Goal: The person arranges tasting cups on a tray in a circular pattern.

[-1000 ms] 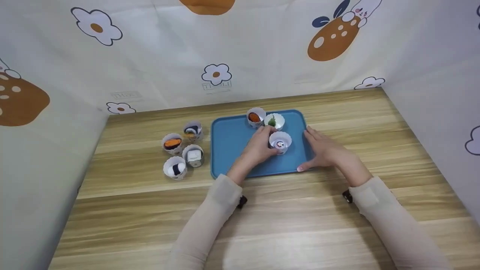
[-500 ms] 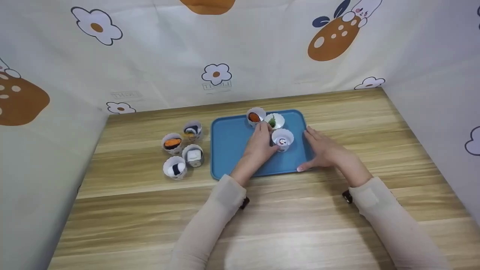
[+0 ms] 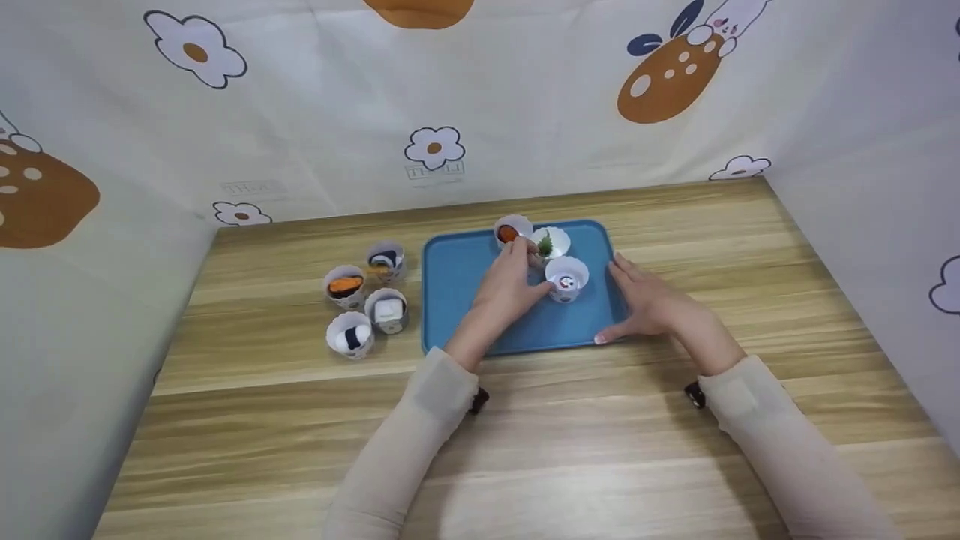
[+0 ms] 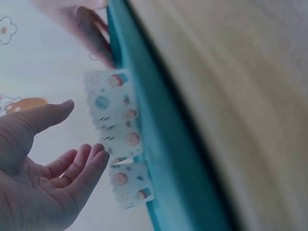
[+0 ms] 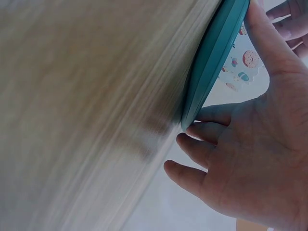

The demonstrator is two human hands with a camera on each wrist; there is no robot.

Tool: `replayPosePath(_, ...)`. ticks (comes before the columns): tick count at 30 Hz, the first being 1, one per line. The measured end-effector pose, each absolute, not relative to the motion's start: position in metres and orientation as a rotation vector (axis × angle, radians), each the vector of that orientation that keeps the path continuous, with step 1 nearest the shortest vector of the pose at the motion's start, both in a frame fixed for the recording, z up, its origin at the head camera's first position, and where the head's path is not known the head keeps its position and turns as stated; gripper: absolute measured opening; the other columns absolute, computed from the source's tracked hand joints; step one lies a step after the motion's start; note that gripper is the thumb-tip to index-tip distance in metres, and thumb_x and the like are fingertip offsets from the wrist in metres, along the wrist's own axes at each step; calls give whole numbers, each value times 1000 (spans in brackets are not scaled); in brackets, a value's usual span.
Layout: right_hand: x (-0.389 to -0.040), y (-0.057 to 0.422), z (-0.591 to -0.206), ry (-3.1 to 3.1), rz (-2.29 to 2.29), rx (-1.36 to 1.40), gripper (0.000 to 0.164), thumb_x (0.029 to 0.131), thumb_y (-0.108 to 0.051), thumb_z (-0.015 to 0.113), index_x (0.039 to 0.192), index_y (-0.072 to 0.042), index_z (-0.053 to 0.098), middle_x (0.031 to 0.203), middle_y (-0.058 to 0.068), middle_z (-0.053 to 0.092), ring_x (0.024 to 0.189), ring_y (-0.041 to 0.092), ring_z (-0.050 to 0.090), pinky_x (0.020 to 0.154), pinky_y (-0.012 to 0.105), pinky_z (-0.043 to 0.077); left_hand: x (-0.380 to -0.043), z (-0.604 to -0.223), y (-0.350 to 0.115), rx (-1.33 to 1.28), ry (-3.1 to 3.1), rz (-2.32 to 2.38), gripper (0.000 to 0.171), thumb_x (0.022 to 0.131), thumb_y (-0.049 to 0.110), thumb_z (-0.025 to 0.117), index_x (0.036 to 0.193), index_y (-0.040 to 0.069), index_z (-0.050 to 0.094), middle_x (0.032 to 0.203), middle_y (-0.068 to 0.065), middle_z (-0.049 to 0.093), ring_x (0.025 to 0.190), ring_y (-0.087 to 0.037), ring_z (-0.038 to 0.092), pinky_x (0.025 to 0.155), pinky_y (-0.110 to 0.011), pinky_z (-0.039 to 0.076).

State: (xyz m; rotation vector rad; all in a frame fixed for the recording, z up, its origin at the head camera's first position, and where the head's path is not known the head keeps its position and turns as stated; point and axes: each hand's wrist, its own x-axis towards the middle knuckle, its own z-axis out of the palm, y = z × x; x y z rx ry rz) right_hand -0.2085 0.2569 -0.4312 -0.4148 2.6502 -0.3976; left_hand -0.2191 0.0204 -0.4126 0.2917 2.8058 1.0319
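The left hand [image 3: 510,285] was over a blue rectangular tray with rounded corners [image 3: 457,285], beside a white, scallop-rimmed paper cup with a small white figure inside [image 3: 567,265]. Its grip was loose: in the left wrist view the thumb and fingers stood apart with nothing between them, though whether a fingertip brushed a cup could not be told. The cup with the figure stood upright on the right part of the tray, nearest the person of three. Just behind it was a pale scalloped cup with a green leaf-shaped piece [image 3: 561,240], and beside that, at the far edge, a white scalloped cup with an orange-red piece [image 3: 523,225]. The right hand [image 3: 649,300] grasped nothing; its fingers lay nearly straight against the tray's right edge, while the thumb rested by the near right corner. To the left of the tray, four more patterned cups stood close together on the wood-grain table [image 3: 600,420]: one with an orange-topped dark piece [image 3: 345,271], one with a dark and white piece [image 3: 385,245], one with a white block [image 3: 391,328], and one with a white piece banded in black [image 3: 337,327]. Behind the table hung a pale curtain printed with flowers and brown shapes [image 3: 322,112], and cream sleeves [image 3: 397,442] covered both forearms.
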Motion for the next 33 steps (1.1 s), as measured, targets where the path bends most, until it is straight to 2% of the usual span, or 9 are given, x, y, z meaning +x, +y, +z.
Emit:
replayPosePath(6, -208, 257, -431, 2648, -406, -410, 134, 69, -65, 81, 157, 4, 8, 166, 26, -2, 150, 51, 10, 121, 61, 15, -218, -395, 7, 351, 2792, 1077, 49, 91, 28, 74, 131, 12, 50, 121, -3, 63, 110, -18, 61, 96, -35, 52)
replayPosePath(16, -208, 257, -430, 2644, -409, -395, 134, 69, -65, 80, 158, 3, 7, 166, 25, -2, 149, 52, 9, 121, 62, 16, -210, -367, -14, 407, 2779, 1164, 39, 92, 33, 72, 123, 15, 58, 115, -1, 68, 110, -16, 64, 99, -36, 52)
replayPosePath(24, -209, 258, -432, 2658, -393, -429, 132, 70, -66, 79, 157, 6, 10, 165, 27, 1, 150, 50, 10, 121, 62, 17, -202, -352, -31, 516, 2794, 1193, 31, 94, 29, 70, 119, 14, 61, 120, -1, 67, 116, -18, 64, 104, -36, 49)
replayPosePath(33, -208, 257, -431, 2657, -392, -426, 132, 70, -66, 79, 157, 5, 9, 166, 26, 0, 150, 51, 10, 121, 61, 17, -194, -337, -50, 548, 2719, 1265, 35, 95, 30, 69, 124, 13, 60, 127, -4, 65, 125, -21, 59, 110, -40, 45)
